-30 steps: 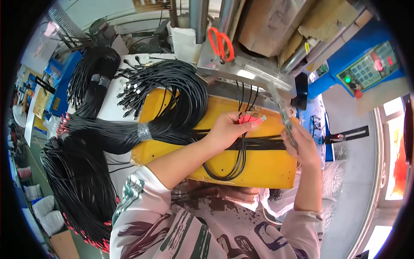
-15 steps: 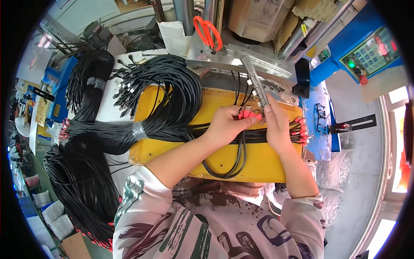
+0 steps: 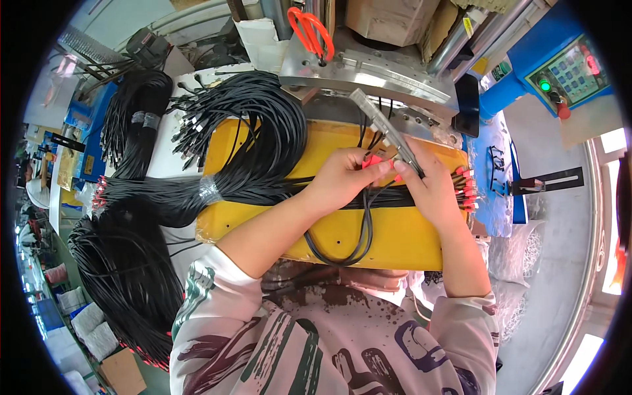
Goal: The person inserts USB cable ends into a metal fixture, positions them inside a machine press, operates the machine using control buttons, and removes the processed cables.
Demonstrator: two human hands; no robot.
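Observation:
Over the yellow board [image 3: 276, 237], my left hand [image 3: 342, 179] is closed in a pinch on several black cables [image 3: 368, 224] with red ends [image 3: 372, 161]. Their loops hang down in front of it. My right hand [image 3: 431, 187] grips the lower end of a narrow slotted metal bar [image 3: 385, 126], which slants up and to the left. Its thumb and fingertips are close beside the red ends. Behind both hands lies a bundle of cables [image 3: 395, 196], with more red-tipped ends [image 3: 466, 187] at the board's right side. My fingers partly hide the cable ends.
Thick bundles of black cable [image 3: 125, 257] fill the left side, one tied with clear wrap [image 3: 209, 189]. Beyond the board stands a metal machine block [image 3: 368, 76] with orange-handled scissors [image 3: 311, 33] on it. A blue control box [image 3: 559, 72] with buttons is at the far right.
The metal bar has tilted further left at its top, and its lower end now sits deeper in my right hand. My right thumb has come closer to the red ends. The view has shifted slightly.

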